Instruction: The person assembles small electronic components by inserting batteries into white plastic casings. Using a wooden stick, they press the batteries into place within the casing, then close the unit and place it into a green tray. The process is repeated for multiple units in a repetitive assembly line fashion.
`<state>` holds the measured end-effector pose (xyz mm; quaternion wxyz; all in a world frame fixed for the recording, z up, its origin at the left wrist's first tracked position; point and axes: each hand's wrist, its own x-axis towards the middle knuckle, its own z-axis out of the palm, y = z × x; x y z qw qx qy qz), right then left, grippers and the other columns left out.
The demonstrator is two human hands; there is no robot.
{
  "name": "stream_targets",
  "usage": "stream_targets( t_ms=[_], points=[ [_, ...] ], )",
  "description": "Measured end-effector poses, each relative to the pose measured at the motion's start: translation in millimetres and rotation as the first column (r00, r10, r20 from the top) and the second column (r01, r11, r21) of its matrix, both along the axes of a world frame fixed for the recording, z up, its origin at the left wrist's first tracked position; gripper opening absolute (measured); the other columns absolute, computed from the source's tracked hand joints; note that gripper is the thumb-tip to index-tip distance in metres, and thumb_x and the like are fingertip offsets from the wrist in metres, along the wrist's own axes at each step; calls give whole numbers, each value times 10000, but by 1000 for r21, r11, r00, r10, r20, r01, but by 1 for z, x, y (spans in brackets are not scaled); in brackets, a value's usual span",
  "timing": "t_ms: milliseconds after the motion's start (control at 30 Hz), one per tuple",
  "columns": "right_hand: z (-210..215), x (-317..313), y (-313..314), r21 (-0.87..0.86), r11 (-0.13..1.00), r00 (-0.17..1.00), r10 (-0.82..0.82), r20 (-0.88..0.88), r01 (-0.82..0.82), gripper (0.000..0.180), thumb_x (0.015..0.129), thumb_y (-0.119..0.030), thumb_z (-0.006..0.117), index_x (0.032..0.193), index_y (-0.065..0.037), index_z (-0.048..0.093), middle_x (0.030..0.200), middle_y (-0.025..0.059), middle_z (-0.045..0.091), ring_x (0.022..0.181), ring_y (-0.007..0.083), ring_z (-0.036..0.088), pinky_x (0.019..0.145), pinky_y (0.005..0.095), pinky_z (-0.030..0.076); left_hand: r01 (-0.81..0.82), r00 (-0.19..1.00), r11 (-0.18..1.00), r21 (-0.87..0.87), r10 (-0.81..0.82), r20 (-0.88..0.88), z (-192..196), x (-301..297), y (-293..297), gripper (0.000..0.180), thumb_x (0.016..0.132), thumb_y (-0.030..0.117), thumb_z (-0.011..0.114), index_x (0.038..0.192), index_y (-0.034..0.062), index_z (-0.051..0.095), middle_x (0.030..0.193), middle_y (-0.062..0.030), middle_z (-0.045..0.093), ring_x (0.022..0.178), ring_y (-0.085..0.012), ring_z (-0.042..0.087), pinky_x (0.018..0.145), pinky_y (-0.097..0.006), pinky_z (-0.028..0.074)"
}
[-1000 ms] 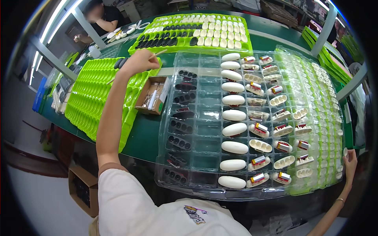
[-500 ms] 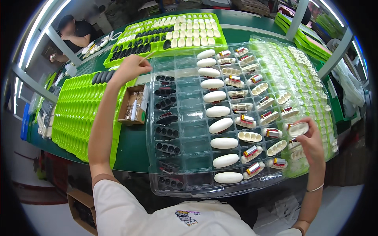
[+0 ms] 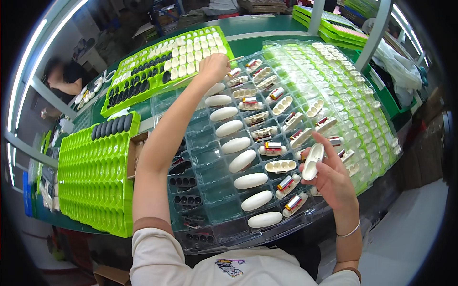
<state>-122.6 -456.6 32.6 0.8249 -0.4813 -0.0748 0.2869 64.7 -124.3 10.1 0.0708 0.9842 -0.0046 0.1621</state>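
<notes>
My left hand (image 3: 214,67) reaches across to the far part of the clear plastic tray (image 3: 217,183), its fingers closed round a thin wooden stick (image 3: 235,59). A hollow white oval shell (image 3: 313,162) is pinched in my right hand (image 3: 331,178), its open side showing, above the tray's right part. Below my hands the compartments hold a column of smooth white oval covers (image 3: 250,180), and white shells with red-and-silver parts (image 3: 287,184) beside them. Black shells (image 3: 187,200) with round wells lie in the left column.
An upper green tray (image 3: 143,99) holds black and white shells. The green tray (image 3: 93,181) at left carries a few black ovals. A cardboard box (image 3: 133,155) sits partly behind my left forearm. Green trays (image 3: 329,28) are stacked far right; a person (image 3: 62,81) sits far left.
My left hand has swung right across the clear tray with the stick. My right hand has come nearer me, and the white shell in it has turned upright. The whole view has shifted.
</notes>
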Motion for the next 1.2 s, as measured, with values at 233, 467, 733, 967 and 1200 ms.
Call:
stream_targets(
  t_ms=[233,467,733,967,1200],
  points=[
    [-5,-6,10,42,996,997,-77,5,77,567,782,-43,527,1278,-115,262,1066,110,451,945,207,517,707,357,510,-91,988,989,121,105,-115,-14,27,-6,328,607,412,671,746,116,661,738,-103,626,694,-248,596,609,-357,466],
    [-13,-9,14,53,990,983,-139,119,133,541,831,-83,470,1310,-109,220,1063,150,495,903,217,557,667,319,523,160,963,653,-741,-267,-27,48,-73,-53,287,769,317,566,849,44,606,547,80,444,440,4,343,382,-169,234],
    [-3,-27,32,27,964,912,-259,317,265,465,777,-30,537,1208,-31,366,1022,119,522,894,177,560,715,261,497,-133,795,163,-978,-572,-203,51,-211,-109,160,750,167,611,805,26,560,598,19,526,514,-11,442,443,-158,277],
    [4,-36,37,-100,938,840,-246,483,332,458,749,-27,564,1179,-25,406,1023,101,519,891,157,552,726,269,495,-86,819,134,-987,-555,-147,41,-219,-116,151,729,103,631,822,18,549,626,6,554,492,-6,424,428,-158,268],
    [7,-34,29,220,963,988,-154,-14,153,465,763,-80,554,1190,-12,384,1050,125,515,889,195,563,702,296,516,378,840,352,-856,-520,157,26,-223,-112,299,674,-33,553,961,50,533,689,-18,593,406,16,309,373,-167,214]
  ],
)
